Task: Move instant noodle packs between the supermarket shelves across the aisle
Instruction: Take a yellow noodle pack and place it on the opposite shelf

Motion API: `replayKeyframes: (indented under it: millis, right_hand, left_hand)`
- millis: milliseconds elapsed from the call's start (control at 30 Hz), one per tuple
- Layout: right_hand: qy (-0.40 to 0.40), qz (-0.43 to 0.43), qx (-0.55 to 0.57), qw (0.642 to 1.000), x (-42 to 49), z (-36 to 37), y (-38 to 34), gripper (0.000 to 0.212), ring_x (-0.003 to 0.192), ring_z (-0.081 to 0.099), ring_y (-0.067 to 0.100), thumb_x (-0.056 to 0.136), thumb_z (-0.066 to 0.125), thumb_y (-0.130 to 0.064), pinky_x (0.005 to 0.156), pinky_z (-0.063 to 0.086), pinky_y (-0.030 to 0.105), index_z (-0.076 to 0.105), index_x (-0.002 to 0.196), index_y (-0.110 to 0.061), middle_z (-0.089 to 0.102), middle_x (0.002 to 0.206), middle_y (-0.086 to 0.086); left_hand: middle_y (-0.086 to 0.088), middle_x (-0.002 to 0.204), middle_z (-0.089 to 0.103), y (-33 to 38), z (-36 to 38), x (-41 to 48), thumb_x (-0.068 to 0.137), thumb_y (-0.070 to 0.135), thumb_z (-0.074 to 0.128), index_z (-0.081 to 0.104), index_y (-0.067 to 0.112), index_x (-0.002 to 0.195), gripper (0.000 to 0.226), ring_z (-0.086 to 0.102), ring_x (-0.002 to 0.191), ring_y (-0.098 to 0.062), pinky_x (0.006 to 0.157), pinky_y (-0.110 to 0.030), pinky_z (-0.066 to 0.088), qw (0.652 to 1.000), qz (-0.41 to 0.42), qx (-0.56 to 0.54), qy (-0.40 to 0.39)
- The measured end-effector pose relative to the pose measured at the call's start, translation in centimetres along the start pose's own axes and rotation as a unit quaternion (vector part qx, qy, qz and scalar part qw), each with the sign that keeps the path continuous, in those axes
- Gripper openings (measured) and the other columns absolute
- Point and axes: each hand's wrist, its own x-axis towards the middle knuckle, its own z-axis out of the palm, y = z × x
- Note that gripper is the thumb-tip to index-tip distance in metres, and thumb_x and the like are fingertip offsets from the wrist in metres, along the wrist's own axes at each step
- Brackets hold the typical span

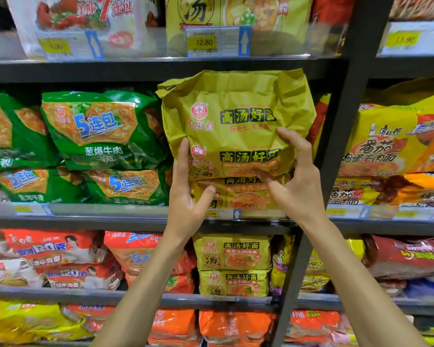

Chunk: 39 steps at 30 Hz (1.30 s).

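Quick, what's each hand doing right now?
Left hand: closed on the left edge of the yellow pack.
Right hand: closed on the same pack's right side.

- A mustard-yellow noodle pack (236, 121) with black and red Chinese print stands upright at the front of the middle shelf (110, 216), its crumpled top seal reaching the shelf board above.
- It rests on another yellow pack (243, 194) of the same kind, lying flat beneath it.
- Green packs (98, 131) sit just beside it on the left.
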Motion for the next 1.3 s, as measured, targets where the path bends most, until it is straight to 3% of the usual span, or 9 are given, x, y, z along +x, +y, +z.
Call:
replayKeyframes:
  millis: [267,567,667,733,800,867,967,1100,1300]
  right_hand:
    - [-0.007,0.017,-0.031,0.999,0.4,-0.1,-0.7,0.082,0.13,0.055,0.012,0.08,0.08,-0.01,0.103,0.05,0.039,0.035,0.144,-0.036,0.046,0.145,-0.022]
    - [-0.021,0.062,-0.087,0.994,2.5,-0.2,-0.4,0.081,0.084,0.068,0.016,0.086,0.076,-0.026,0.083,0.049,0.011,0.029,0.149,-0.043,0.059,0.107,-0.035]
    - [-0.017,0.072,-0.092,0.993,3.1,0.0,-0.6,0.078,0.09,0.069,0.01,0.09,0.071,-0.037,0.09,0.05,0.021,0.023,0.151,-0.043,0.06,0.114,-0.031]
    - [-0.007,0.078,-0.086,0.993,3.2,0.3,-0.8,0.081,0.117,0.062,0.009,0.091,0.068,-0.039,0.102,0.048,0.036,0.016,0.153,-0.044,0.053,0.135,-0.025]
    - [0.007,0.082,-0.091,0.992,3.2,0.9,-0.8,0.084,0.137,0.046,0.011,0.094,0.065,-0.038,0.108,0.043,0.051,0.007,0.155,-0.044,0.035,0.155,-0.02]
    - [0.02,0.087,-0.093,0.992,3.3,1.6,-0.8,0.084,0.145,0.034,0.012,0.096,0.062,-0.038,0.11,0.038,0.056,0.002,0.156,-0.042,0.021,0.163,-0.017]
    - [0.031,0.094,-0.089,0.991,3.6,2.0,-0.8,0.083,0.146,0.029,0.007,0.098,0.059,-0.04,0.112,0.035,0.053,0.001,0.157,-0.039,0.018,0.164,-0.014]
    - [0.006,0.1,-0.108,0.989,3.8,1.8,-1.0,0.083,0.143,0.022,0.0,0.099,0.055,-0.044,0.113,0.03,0.052,-0.005,0.157,-0.041,0.014,0.165,-0.013]
    - [-0.038,0.106,-0.135,0.984,2.9,0.5,-1.7,0.089,0.145,0.03,0.009,0.097,0.058,-0.042,0.111,0.036,0.047,-0.01,0.154,-0.047,0.021,0.162,-0.016]
  left_hand:
    - [0.002,0.168,0.021,-0.2,-0.3,0.4,0.088,0.017,0.056,0.011,0.049,0.157,0.088,0.025,0.154,-0.027,0.113,-0.067,0.034,1.0,0.0,0.015,0.004]
    - [0.028,0.164,0.017,0.7,-1.0,2.1,0.088,0.011,0.059,0.008,0.047,0.159,0.095,0.045,0.14,-0.039,0.092,-0.074,0.047,0.996,-0.021,0.072,-0.045]
    - [0.034,0.161,0.017,1.0,-1.2,2.8,0.088,0.009,0.061,0.007,0.048,0.158,0.097,0.033,0.15,-0.01,0.096,-0.062,0.053,0.995,-0.028,0.085,-0.054]
    - [0.042,0.152,0.017,0.9,-1.2,3.4,0.091,0.009,0.064,0.008,0.047,0.159,0.096,0.026,0.135,0.025,0.093,-0.035,0.058,0.992,-0.033,0.109,-0.051]
    - [0.043,0.144,0.019,0.7,-1.5,3.8,0.094,0.015,0.066,0.01,0.044,0.159,0.091,0.028,0.108,0.042,0.084,0.0,0.043,0.989,-0.025,0.14,-0.047]
    - [0.037,0.143,0.025,0.6,-1.8,4.3,0.096,0.023,0.067,0.011,0.044,0.159,0.087,0.027,0.102,0.044,0.08,0.006,0.032,0.985,-0.019,0.161,-0.05]
    - [0.029,0.142,0.03,0.8,-2.3,5.0,0.097,0.034,0.066,0.01,0.046,0.159,0.084,0.024,0.109,0.036,0.089,-0.017,0.035,0.981,-0.025,0.18,-0.065]
    - [0.014,0.153,0.037,1.3,-2.3,5.2,0.098,0.039,0.064,0.007,0.046,0.159,0.084,0.037,0.117,0.014,0.092,-0.025,0.034,0.98,-0.03,0.185,-0.074]
    - [0.021,0.149,0.031,1.0,-2.3,4.5,0.1,0.03,0.061,0.006,0.046,0.159,0.083,0.039,0.111,0.019,0.079,0.011,0.026,0.983,-0.033,0.162,-0.075]
